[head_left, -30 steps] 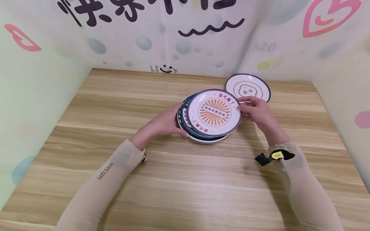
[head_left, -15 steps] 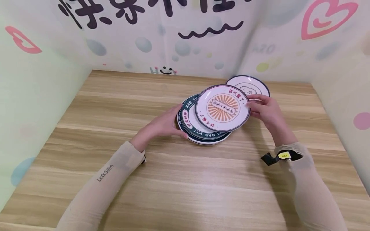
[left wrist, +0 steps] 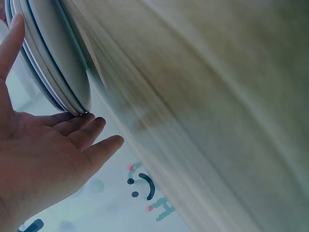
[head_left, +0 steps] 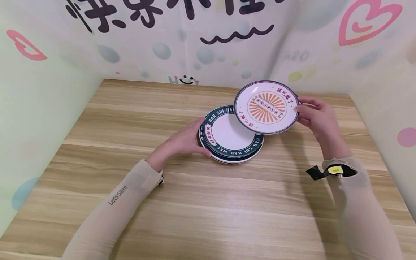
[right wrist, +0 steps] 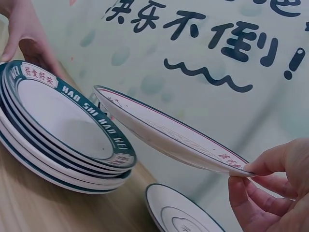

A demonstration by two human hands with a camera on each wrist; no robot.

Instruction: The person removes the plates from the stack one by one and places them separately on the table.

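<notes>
My right hand (head_left: 320, 117) pinches a white plate (head_left: 267, 107) at its right rim, thumb on top and fingers below. Red characters and an orange sunburst decorate that plate. It hangs tilted above the right back part of a stack of plates (head_left: 234, 133), and the right wrist view shows a gap between them. The stack's top plate (right wrist: 63, 113) has a green lettered rim and a white middle. My left hand (head_left: 186, 139) rests against the stack's left edge, thumb and fingers spread. In the left wrist view, its fairly straight fingers (left wrist: 87, 133) touch the plate rims.
Another white plate (right wrist: 181, 212) lies on the wooden table (head_left: 208, 209) behind and right of the stack; the lifted plate nearly hides it in the head view. A printed curtain (head_left: 130, 54) hangs along the table's back edge, with pale walls at both sides.
My right hand has lifted the sunburst plate off the stack and carried it right and back, uncovering the green-rimmed plate and covering the rear plate. My left hand has stayed at the stack.
</notes>
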